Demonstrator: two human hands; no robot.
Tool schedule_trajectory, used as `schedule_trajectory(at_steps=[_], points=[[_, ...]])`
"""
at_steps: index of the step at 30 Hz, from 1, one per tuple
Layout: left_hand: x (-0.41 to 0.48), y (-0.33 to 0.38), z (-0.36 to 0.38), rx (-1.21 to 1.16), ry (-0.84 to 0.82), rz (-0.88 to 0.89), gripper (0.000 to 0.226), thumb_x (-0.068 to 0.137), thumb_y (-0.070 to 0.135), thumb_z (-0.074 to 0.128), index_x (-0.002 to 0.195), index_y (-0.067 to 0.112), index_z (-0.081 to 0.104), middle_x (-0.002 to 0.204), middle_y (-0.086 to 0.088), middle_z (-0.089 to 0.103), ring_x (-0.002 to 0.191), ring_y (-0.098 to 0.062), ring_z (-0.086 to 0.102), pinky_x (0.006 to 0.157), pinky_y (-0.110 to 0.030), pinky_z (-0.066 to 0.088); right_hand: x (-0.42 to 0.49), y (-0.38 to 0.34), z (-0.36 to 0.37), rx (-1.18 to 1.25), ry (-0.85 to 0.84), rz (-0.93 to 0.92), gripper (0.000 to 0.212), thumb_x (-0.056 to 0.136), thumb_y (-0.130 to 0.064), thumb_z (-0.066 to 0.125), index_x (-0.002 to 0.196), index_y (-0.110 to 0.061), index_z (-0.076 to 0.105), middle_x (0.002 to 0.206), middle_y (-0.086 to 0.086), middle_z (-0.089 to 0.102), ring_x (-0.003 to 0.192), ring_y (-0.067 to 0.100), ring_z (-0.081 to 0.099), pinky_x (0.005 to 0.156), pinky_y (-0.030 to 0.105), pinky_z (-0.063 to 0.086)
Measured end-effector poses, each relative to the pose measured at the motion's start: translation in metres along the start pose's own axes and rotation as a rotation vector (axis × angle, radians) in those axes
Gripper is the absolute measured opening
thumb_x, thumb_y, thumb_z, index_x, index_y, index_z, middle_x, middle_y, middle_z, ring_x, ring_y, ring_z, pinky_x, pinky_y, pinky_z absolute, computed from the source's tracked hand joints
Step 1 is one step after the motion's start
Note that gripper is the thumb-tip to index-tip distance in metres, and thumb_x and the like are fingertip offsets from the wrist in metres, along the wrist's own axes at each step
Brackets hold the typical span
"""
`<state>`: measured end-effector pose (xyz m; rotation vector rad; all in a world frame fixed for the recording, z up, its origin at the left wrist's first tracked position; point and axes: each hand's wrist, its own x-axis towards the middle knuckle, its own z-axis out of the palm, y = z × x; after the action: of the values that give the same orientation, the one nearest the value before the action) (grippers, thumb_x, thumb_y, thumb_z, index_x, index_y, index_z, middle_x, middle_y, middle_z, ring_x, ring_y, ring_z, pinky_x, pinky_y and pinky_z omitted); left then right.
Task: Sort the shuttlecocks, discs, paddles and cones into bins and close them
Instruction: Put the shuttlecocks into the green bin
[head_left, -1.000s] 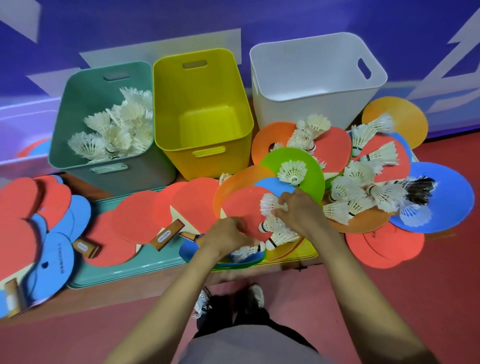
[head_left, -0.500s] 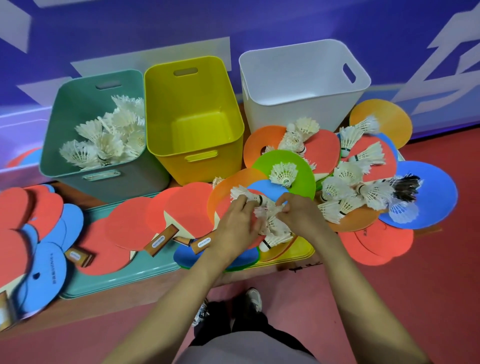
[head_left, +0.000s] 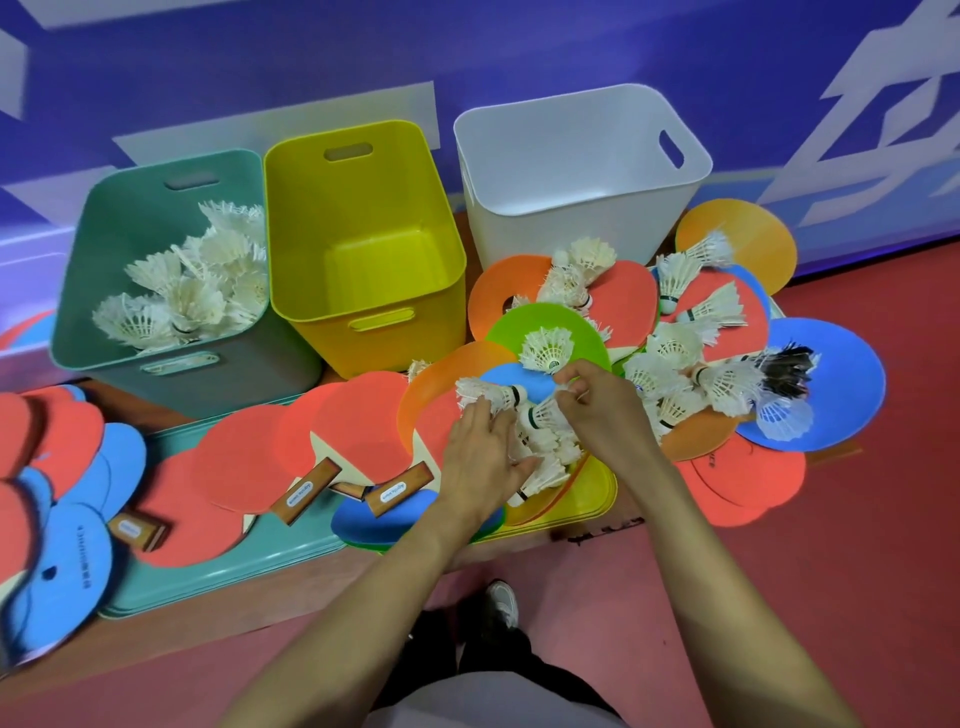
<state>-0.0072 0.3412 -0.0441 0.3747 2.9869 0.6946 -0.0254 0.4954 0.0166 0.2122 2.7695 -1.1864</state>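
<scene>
Showing the fingers (head_left: 480, 415) of the left hand (head_left: 480, 462) curled over a bunch of shuttlecocks (head_left: 545, 441), while those of the right hand (head_left: 605, 415) pinch white feathers at the top of the bunch, which lies on overlapping discs (head_left: 852, 374) beside the paddles (head_left: 363, 426). Behind stand the green bin (head_left: 130, 208), which holds more white shuttlecocks, the yellow bin (head_left: 363, 208) and the white bin (head_left: 571, 156), all uncovered.
</scene>
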Motion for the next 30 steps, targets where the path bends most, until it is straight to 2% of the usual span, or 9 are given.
schedule_trajectory(at_steps=[5,9,12,14,18,22,24,27,30], points=[[-0.005,-0.005,-0.007,-0.072,0.171,-0.034,0.050,0.070,0.052,0.059,0.101,0.012,0.064,0.093,-0.005,0.050,0.090,-0.021,0.048,0.070,-0.035,0.049,0.005,-0.005,0.002,0.008,0.008,-0.041,0.017,0.092,-0.014,0.051,0.106,-0.016,0.060,0.072,-0.010,0.049,0.059,0.013,0.051,0.056,0.028,0.037],[-0.015,-0.010,-0.034,-0.136,0.352,-0.044,0.049,0.070,0.050,0.057,0.101,0.012,0.063,0.090,-0.004,0.046,0.085,-0.022,0.048,0.065,-0.033,0.045,0.007,-0.027,0.003,0.146,0.036,-0.193,0.016,0.090,-0.011,0.055,0.103,-0.015,0.064,0.074,-0.009,0.049,0.064,0.004,0.048,0.065,0.029,0.043],[-0.014,-0.021,-0.064,-0.142,0.476,-0.045,0.047,0.071,0.047,0.061,0.102,0.012,0.061,0.091,-0.005,0.046,0.088,-0.023,0.047,0.068,-0.032,0.043,0.012,-0.056,0.004,0.271,0.086,-0.342,0.013,0.091,-0.012,0.058,0.101,-0.016,0.066,0.078,-0.013,0.054,0.070,0.000,0.050,0.064,0.013,0.043],[-0.007,-0.033,-0.085,-0.115,0.563,-0.040,0.045,0.072,0.042,0.064,0.102,0.009,0.062,0.093,-0.009,0.049,0.091,-0.025,0.048,0.072,-0.032,0.042,0.019,-0.076,0.006,0.326,0.096,-0.408,0.013,0.092,-0.015,0.058,0.102,-0.018,0.065,0.084,-0.013,0.060,0.075,-0.001,0.054,0.067,0.010,0.043],[0.008,-0.066,-0.129,0.009,0.670,-0.037,0.042,0.073,0.036,0.066,0.101,0.005,0.063,0.093,-0.014,0.050,0.090,-0.028,0.046,0.073,-0.036,0.042,0.036,-0.122,0.015,0.495,0.131,-0.429,0.013,0.091,-0.012,0.059,0.099,-0.020,0.065,0.095,-0.013,0.065,0.086,0.002,0.059,0.079,0.021,0.048],[0.013,-0.108,-0.171,0.040,0.740,-0.125,0.044,0.074,0.039,0.064,0.104,0.007,0.062,0.092,-0.013,0.046,0.090,-0.028,0.045,0.069,-0.036,0.044,0.059,-0.164,0.033,0.532,0.235,-0.479,0.015,0.089,-0.015,0.060,0.094,-0.028,0.065,0.092,-0.017,0.066,0.089,0.009,0.061,0.075,0.021,0.045],[0.016,-0.131,-0.190,0.000,0.778,-0.165,0.047,0.074,0.041,0.063,0.107,0.008,0.061,0.095,-0.012,0.045,0.092,-0.030,0.048,0.072,-0.036,0.045,0.070,-0.184,0.048,0.506,0.270,-0.514,0.015,0.089,-0.017,0.060,0.094,-0.030,0.064,0.090,-0.017,0.065,0.090,0.012,0.059,0.072,0.018,0.041],[0.022,-0.168,-0.218,-0.129,0.822,-0.235,0.049,0.074,0.043,0.062,0.108,0.007,0.062,0.102,-0.014,0.048,0.098,-0.032,0.053,0.083,-0.038,0.047,0.085,-0.223,0.079,0.413,0.319,-0.552,0.011,0.088,-0.016,0.062,0.093,-0.024,0.067,0.081,-0.021,0.058,0.087,0.011,0.053,0.072,0.013,0.036],[0.029,-0.206,-0.244,-0.219,0.770,-0.296,0.054,0.072,0.049,0.059,0.107,0.009,0.062,0.104,-0.010,0.050,0.097,-0.026,0.055,0.084,-0.033,0.047,0.102,-0.268,0.114,0.350,0.317,-0.586,0.009,0.086,-0.011,0.061,0.090,-0.017,0.067,0.079,-0.021,0.056,0.085,0.017,0.051,0.073,0.019,0.038]])
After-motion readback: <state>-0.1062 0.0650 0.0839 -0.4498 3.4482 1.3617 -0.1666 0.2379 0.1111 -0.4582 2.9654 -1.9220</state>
